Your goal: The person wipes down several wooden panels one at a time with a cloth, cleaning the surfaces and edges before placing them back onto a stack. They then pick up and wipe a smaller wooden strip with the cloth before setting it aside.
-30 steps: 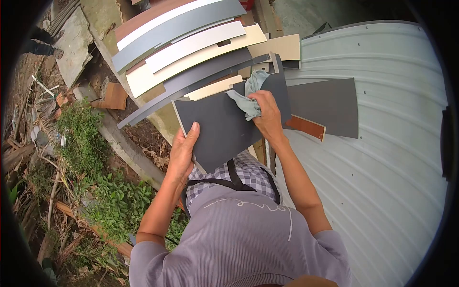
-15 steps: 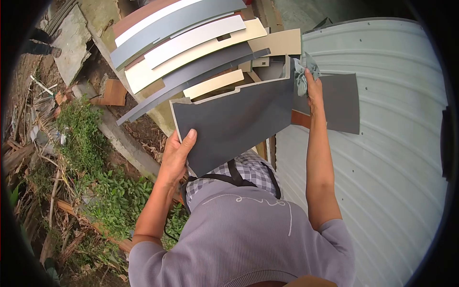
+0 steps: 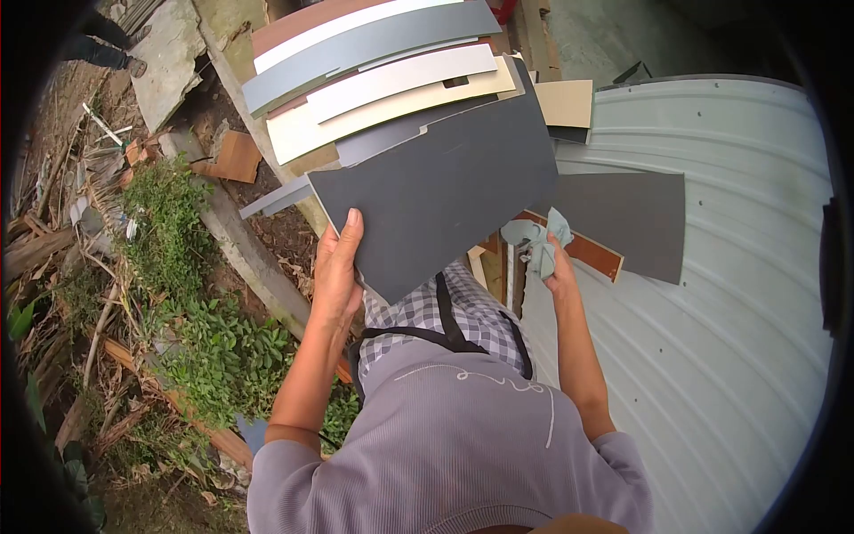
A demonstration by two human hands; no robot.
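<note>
My left hand (image 3: 338, 267) grips the near left corner of a dark grey board (image 3: 445, 182), thumb on its face and the other fingers behind it. The board is tilted, with a small notch in its far edge. My right hand (image 3: 559, 265) is closed on a crumpled pale blue-green cloth (image 3: 537, 245), just off the board's near right edge. Beyond the board lies a stack of cut strips, among them a white strip (image 3: 405, 84), a cream strip (image 3: 302, 133) and a grey-blue strip (image 3: 374, 55).
To the right spreads a ribbed pale metal sheet (image 3: 712, 356), bearing another dark grey board (image 3: 636, 222) and a reddish-brown strip (image 3: 594, 256). Green plants (image 3: 222, 356) and debris cover the ground at left. A person's legs (image 3: 98, 49) show at the far left.
My right hand with the cloth has moved down toward me, from the board's far right corner to its near right edge. The board now tilts differently and covers more of the strips.
</note>
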